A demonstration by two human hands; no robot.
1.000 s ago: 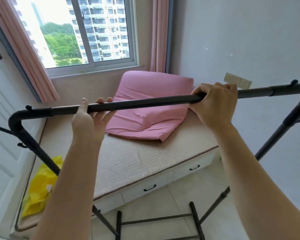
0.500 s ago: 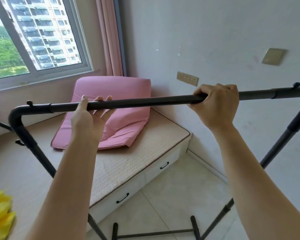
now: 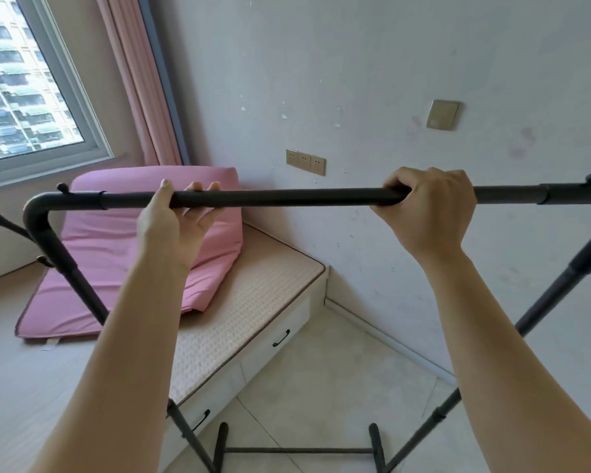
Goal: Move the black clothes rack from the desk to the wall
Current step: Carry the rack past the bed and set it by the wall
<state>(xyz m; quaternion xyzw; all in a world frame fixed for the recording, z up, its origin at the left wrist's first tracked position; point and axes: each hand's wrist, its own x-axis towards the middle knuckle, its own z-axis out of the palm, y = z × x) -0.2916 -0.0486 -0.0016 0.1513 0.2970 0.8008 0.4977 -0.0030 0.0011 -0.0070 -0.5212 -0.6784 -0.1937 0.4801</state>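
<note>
The black clothes rack [image 3: 287,198] is thin, matte tubing with rounded bends.

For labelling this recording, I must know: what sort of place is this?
Most likely a bedroom in a high-rise flat: a raised sleeping platform with drawers below, a folded pink mattress pad on it, and a window with a pink curtain looking out on apartment towers.
</note>
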